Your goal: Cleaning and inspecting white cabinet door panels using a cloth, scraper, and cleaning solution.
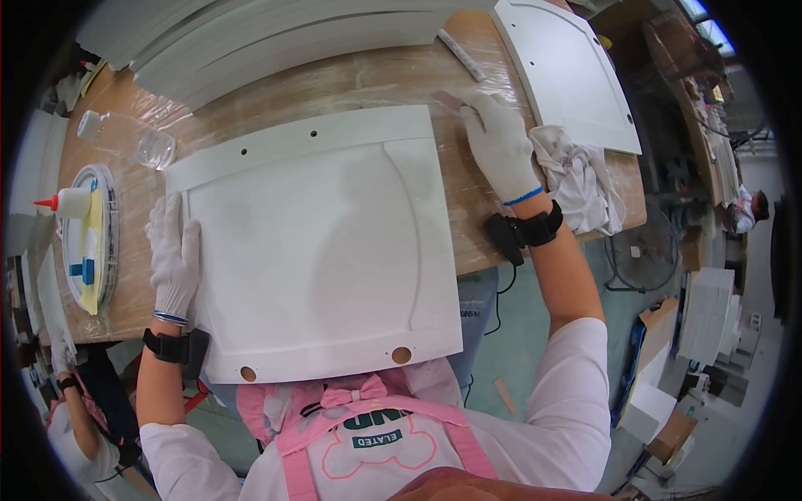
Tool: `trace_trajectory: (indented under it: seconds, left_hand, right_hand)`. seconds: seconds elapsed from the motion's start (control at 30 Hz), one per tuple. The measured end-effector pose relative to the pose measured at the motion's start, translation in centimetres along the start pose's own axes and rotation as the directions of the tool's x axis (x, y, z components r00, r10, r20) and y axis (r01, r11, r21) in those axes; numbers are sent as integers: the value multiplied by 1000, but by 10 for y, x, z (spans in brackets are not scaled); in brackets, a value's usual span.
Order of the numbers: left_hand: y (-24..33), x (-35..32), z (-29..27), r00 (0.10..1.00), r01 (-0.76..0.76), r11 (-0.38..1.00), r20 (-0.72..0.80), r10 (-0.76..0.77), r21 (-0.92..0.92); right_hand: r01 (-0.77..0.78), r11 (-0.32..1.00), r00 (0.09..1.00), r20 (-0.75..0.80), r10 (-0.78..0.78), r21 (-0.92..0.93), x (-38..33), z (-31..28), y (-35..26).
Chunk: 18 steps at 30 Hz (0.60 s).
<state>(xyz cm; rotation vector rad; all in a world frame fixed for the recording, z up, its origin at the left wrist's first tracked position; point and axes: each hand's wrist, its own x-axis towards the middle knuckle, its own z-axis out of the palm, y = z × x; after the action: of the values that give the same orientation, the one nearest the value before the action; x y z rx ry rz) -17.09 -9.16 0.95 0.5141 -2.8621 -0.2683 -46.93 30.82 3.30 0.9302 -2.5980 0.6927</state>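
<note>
A white cabinet door panel [334, 250] lies in front of me, with small holes near its far edge and two larger round holes along its near edge. My left hand [173, 255], in a white knit glove, rests along the panel's left edge with its fingers stretched out and the thumb on the surface. Off the panel's far right corner, over the table, my gloved right hand [501, 142] pinches a small flat brownish piece [448, 101], perhaps a scraper blade or sandpaper. White cloth [576, 175] lies beside my right wrist.
The film-covered table [351, 79] carries stacked white panels [276, 42], another white panel [576, 75] and a white tube [461, 55]. At left are a clear plastic bottle [125, 138], a round lid [111, 250] and a red-tipped glue bottle [71, 203]. A co-worker's arm [79, 422] shows lower left.
</note>
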Motion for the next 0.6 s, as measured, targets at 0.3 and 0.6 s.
trace_trajectory:
  seconds: [0.3, 0.6]
  left_hand:
    - [-9, -8, -1, 1000, 28, 1000, -11, -28, -1]
    - [-16, 4, 13, 998, -34, 999, -48, 34, -7]
  right_hand:
    - [-128, 750, 979, -204, -10, -649, -25, -87, 32]
    - [-409, 857, 910, -61, 411, -313, -81, -98, 74]
